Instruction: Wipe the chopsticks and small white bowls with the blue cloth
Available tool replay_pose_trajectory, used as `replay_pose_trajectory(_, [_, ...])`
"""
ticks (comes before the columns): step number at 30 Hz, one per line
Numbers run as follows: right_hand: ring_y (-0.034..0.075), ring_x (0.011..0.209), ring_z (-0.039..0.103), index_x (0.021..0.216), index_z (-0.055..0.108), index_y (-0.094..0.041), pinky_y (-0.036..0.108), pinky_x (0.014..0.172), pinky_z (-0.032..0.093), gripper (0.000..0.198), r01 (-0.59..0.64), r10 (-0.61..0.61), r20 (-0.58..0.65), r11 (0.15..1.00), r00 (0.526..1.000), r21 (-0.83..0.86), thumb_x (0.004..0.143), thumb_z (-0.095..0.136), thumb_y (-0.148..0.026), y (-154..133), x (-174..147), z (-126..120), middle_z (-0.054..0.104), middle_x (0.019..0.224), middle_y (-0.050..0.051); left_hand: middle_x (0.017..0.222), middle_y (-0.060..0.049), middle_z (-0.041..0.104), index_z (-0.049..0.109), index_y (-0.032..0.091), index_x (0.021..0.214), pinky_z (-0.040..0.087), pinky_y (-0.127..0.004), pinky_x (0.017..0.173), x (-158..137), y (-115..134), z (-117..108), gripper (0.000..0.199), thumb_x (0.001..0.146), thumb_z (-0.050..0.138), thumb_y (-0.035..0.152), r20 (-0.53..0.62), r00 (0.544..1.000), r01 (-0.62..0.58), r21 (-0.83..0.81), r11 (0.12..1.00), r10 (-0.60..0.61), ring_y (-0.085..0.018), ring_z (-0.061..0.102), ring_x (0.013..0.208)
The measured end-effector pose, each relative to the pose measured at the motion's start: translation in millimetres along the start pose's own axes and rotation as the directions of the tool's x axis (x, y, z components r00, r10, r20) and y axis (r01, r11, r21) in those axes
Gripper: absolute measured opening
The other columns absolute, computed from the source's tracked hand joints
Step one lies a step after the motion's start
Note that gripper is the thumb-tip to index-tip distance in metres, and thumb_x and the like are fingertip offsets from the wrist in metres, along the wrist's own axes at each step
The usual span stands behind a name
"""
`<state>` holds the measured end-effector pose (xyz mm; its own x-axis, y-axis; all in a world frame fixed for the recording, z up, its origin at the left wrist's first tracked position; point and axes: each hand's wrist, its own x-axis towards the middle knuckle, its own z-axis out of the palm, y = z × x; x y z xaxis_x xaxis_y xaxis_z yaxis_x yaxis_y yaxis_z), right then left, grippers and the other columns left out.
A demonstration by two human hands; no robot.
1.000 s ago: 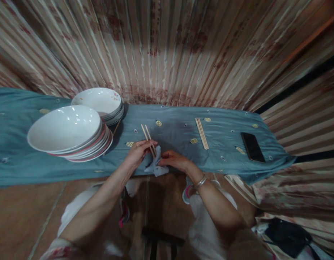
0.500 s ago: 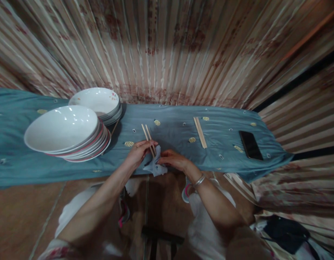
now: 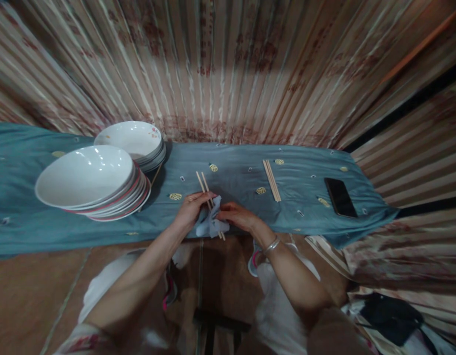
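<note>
A pleated, flower-patterned curtain (image 3: 228, 74) hangs behind a long surface (image 3: 231, 180) covered in blue-green fabric with small pineapple prints. On the left part of the surface stands a tall, slightly tilted stack of white bowls (image 3: 85, 175), some with red edging; a lower stack of flowered bowls (image 3: 130, 139) sits just behind it. The left hand (image 3: 190, 208) is pinched on a pair of wooden chopsticks, and the right hand (image 3: 240, 216) has its fingers closed on a crumpled pale cloth. A dark phone (image 3: 341, 197) lies flat near the right end. The cloth (image 3: 212, 224), at the near edge between the hands, covers the lower part of the held chopsticks (image 3: 200, 182), whose tips poke out below it. More chopsticks (image 3: 271, 180) lie side by side between the right hand and the phone.
</note>
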<state>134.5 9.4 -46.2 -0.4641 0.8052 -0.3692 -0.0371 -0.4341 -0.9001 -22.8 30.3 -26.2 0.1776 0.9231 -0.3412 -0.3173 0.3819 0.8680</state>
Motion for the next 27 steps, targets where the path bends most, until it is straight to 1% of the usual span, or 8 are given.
replay_pose_trajectory(4, [0.008, 0.054, 0.045, 0.065, 0.067, -0.014, 0.023, 0.054, 0.032, 0.024, -0.046, 0.049, 0.08, 0.998, 0.996, -0.046, 0.057, 0.077, -0.035, -3, -6, 1, 0.059, 0.057, -0.005, 0.062, -0.006, 0.069, 0.074, 0.014, 0.062, 0.042, -0.024, 0.055, 3, 3, -5, 0.026, 0.051, 0.084, 0.035, -0.042, 0.999, -0.03, 0.035, 0.999, 0.031, -0.012, 0.057, 0.056])
replay_pose_trajectory(10, [0.009, 0.058, 0.049, 0.066, 0.068, -0.013, 0.023, 0.058, 0.037, 0.026, -0.076, 0.095, 0.185, 0.992, 0.978, -0.103, 0.056, 0.077, -0.035, -5, -13, 1, 0.063, 0.063, -0.003, 0.059, -0.003, 0.066, 0.073, 0.013, 0.061, 0.035, -0.021, 0.048, 4, 9, -11, 0.027, 0.05, 0.084, 0.036, -0.095, 0.995, -0.012, 0.039, 0.999, 0.016, -0.008, 0.05, 0.051])
replay_pose_trajectory(14, [0.009, 0.057, 0.048, 0.065, 0.067, -0.013, 0.023, 0.056, 0.036, 0.025, -0.076, 0.113, 0.201, 0.98, 0.973, -0.184, 0.059, 0.076, -0.037, 0, -16, -6, 0.06, 0.06, -0.003, 0.057, -0.003, 0.064, 0.072, 0.013, 0.061, 0.036, -0.02, 0.046, 4, 14, -13, 0.025, 0.051, 0.083, 0.033, -0.115, 0.993, -0.018, 0.04, 0.999, 0.023, -0.008, 0.051, 0.05])
replay_pose_trajectory(19, [0.01, 0.054, 0.047, 0.06, 0.065, -0.014, 0.022, 0.052, 0.035, 0.024, -0.073, 0.149, 0.228, 0.947, 0.962, -0.312, 0.06, 0.074, -0.036, 0, -27, -19, 0.057, 0.055, -0.004, 0.058, -0.003, 0.065, 0.072, 0.012, 0.062, 0.036, -0.017, 0.043, 8, 20, -20, 0.022, 0.053, 0.083, 0.029, -0.165, 0.986, -0.02, -0.03, 0.999, 0.015, -0.006, 0.05, 0.048])
replay_pose_trajectory(21, [0.011, 0.058, 0.051, 0.065, 0.067, -0.013, 0.022, 0.055, 0.038, 0.021, -0.047, 0.114, 0.208, 0.951, 0.971, -0.305, 0.063, 0.071, -0.034, -2, -32, -25, 0.061, 0.06, -0.002, 0.059, -0.003, 0.066, 0.072, 0.012, 0.062, 0.036, -0.017, 0.043, 9, 20, -22, 0.019, 0.056, 0.082, 0.028, -0.179, 0.984, -0.025, -0.034, 0.999, 0.018, -0.006, 0.051, 0.048])
replay_pose_trajectory(23, [0.013, 0.064, 0.055, 0.078, 0.071, -0.014, 0.024, 0.06, 0.041, 0.021, -0.005, 0.045, 0.14, 0.962, 0.989, -0.274, 0.065, 0.066, -0.03, -5, -37, -31, 0.065, 0.068, 0.0, 0.058, -0.003, 0.065, 0.072, 0.013, 0.062, 0.036, -0.017, 0.043, 9, 18, -22, 0.018, 0.057, 0.081, 0.028, -0.18, 0.983, -0.027, -0.018, 0.999, 0.023, -0.006, 0.05, 0.048])
replay_pose_trajectory(25, [0.013, 0.067, 0.056, 0.095, 0.07, -0.015, 0.024, 0.062, 0.041, 0.031, 0.056, -0.056, 0.006, 0.965, 0.998, -0.257, 0.066, 0.062, -0.024, -5, -38, -36, 0.068, 0.078, 0.0, 0.057, -0.003, 0.064, 0.072, 0.012, 0.063, 0.036, -0.018, 0.043, 8, 15, -22, 0.02, 0.057, 0.081, 0.029, -0.159, 0.987, -0.029, 0.006, 1.0, 0.03, -0.006, 0.049, 0.047])
replay_pose_trajectory(27, [0.012, 0.066, 0.053, 0.11, 0.066, -0.018, 0.024, 0.06, 0.04, 0.045, 0.117, -0.163, -0.152, 0.954, 0.975, -0.275, 0.066, 0.058, -0.019, -4, -37, -40, 0.069, 0.087, 0.001, 0.057, -0.003, 0.064, 0.072, 0.012, 0.063, 0.036, -0.019, 0.045, 8, 11, -20, 0.024, 0.055, 0.083, 0.032, -0.132, 0.991, -0.031, 0.025, 0.999, 0.034, -0.007, 0.05, 0.049])
